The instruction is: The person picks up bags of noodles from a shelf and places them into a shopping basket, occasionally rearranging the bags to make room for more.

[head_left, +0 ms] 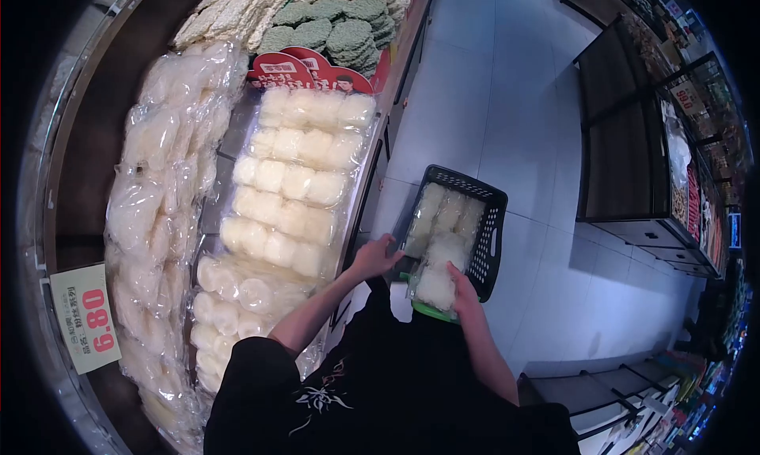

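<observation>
A black plastic shopping basket (496, 218) with a green strip at its near end is in front of my body. My right hand (467, 286) grips the side of a clear-wrapped pack of white dried noodles (438, 267) at the basket's near end. More packs of pale noodle bundles (449, 210) lie farther inside. My left hand (376, 257) is beside the basket's left rim, fingers partly bent and apart, with nothing visible in them. Left of it, similar wrapped noodle packs (289, 178) lie in rows on the display shelf.
Long clear bags of pale noodles (158, 162) fill the shelf's left side, by a 6.80 price card (85, 318). Green noodle cakes (348, 39) and red signs (313, 69) are at the far end. Across the tiled floor (526, 99) stands a dark display stand (621, 130).
</observation>
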The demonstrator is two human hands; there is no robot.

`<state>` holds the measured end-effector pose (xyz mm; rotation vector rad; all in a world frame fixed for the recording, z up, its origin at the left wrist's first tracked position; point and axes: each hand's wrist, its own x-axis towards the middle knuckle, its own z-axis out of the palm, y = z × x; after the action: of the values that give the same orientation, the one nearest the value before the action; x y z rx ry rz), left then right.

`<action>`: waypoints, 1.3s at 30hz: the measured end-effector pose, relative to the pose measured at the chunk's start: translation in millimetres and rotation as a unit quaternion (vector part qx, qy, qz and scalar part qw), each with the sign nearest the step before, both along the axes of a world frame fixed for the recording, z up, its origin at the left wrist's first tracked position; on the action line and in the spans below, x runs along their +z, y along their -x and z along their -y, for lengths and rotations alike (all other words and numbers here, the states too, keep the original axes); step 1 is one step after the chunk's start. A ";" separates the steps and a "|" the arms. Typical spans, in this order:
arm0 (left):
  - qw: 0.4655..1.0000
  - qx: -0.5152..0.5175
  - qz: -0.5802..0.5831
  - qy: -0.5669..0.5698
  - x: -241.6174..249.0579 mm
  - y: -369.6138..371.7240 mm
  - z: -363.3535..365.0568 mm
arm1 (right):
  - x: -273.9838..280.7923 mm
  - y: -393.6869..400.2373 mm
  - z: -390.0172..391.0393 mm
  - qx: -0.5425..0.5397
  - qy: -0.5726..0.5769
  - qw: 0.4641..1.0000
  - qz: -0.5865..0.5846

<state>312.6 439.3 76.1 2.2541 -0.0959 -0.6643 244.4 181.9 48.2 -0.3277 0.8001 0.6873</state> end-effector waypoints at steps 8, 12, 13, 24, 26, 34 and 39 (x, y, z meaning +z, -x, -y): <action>0.821 -0.408 0.207 -0.341 -83.8 -71.9 -59.2 | -95.7 -30.7 52.2 0.016 0.048 0.998 -0.043; 0.857 -0.359 0.179 -0.324 -76.0 -82.7 -43.2 | -132.9 -53.8 54.6 0.067 0.112 0.989 -0.069; 0.858 -0.363 0.167 -0.324 -77.9 -84.2 -42.6 | -146.3 -59.6 53.8 0.073 0.133 0.987 -0.060; 0.923 -0.212 0.262 -0.187 -91.5 -87.7 -38.4 | -287.9 -124.9 28.5 0.103 0.190 0.976 0.018; 0.924 -0.211 0.250 -0.198 -91.4 -90.3 -36.9 | -326.2 -130.4 20.8 0.113 0.220 0.969 -0.008; 0.936 -0.197 0.211 -0.200 -97.1 -88.8 -38.1 | -462.3 -96.2 -0.1 0.176 0.310 0.934 -0.040; 0.936 -0.195 0.210 -0.206 -97.9 -88.9 -37.4 | -422.7 -108.0 0.6 0.147 0.303 0.941 0.021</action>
<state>401.5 476.7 -21.9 2.7894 -0.6870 -0.4136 352.4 181.2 -374.5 -1.0354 0.9213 0.6956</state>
